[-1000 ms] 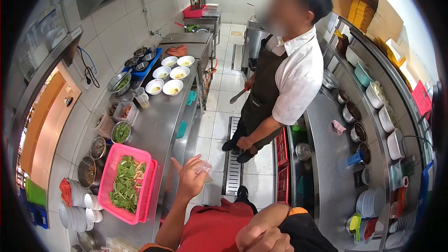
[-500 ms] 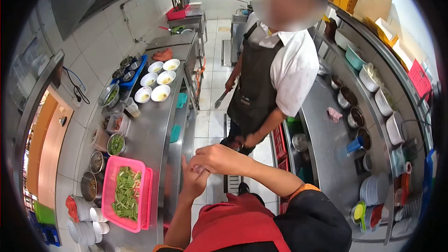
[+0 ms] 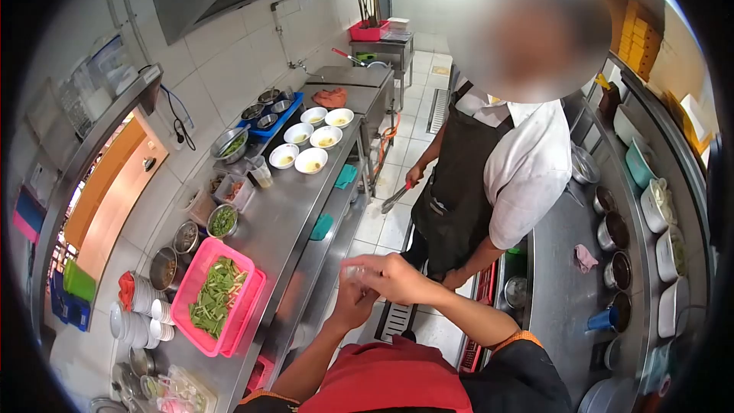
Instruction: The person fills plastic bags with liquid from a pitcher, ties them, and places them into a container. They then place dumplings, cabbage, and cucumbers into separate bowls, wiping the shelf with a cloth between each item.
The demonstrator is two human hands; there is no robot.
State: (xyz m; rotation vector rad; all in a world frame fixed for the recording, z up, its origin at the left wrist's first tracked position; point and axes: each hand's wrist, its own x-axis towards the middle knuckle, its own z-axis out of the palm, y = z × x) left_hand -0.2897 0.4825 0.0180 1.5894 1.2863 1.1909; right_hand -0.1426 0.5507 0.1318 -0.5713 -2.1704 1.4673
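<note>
both hands meet in front of the person's chest, over the aisle just right of the long steel counter point(image 3: 290, 222). the left hand point(image 3: 353, 304) is raised with its palm up and fingers loosely curled, and the right hand point(image 3: 394, 277) lies across it from the right, fingers bent down onto the left fingertips. between them sits a small clear plastic bag point(image 3: 353, 270), mostly hidden; only a pale, glossy bit shows at the far left edge of the right hand, touching both hands. the two hands seem to pinch it together, but which fingers actually grip it cannot be told. on the counter, near and left of the hands, stands a pink basket point(image 3: 248, 313) holding cut green vegetables point(image 3: 214, 298), well apart from the hands. left of the basket are stacked white bowls point(image 3: 141, 313) and metal pots point(image 3: 174, 252). farther along the counter are six white bowls point(image 3: 312, 145) with yellowish contents and a blue tray point(image 3: 275, 118) of small metal cups against the tiled wall. across the aisle, far and right of the hands, a co-worker point(image 3: 505, 176) in a white shirt and dark apron stands facing this way, holding tongs point(image 3: 397, 197) low in one hand. on the right runs another steel counter point(image 3: 566, 275) with metal pots and a pink cloth point(image 3: 585, 258).
</note>
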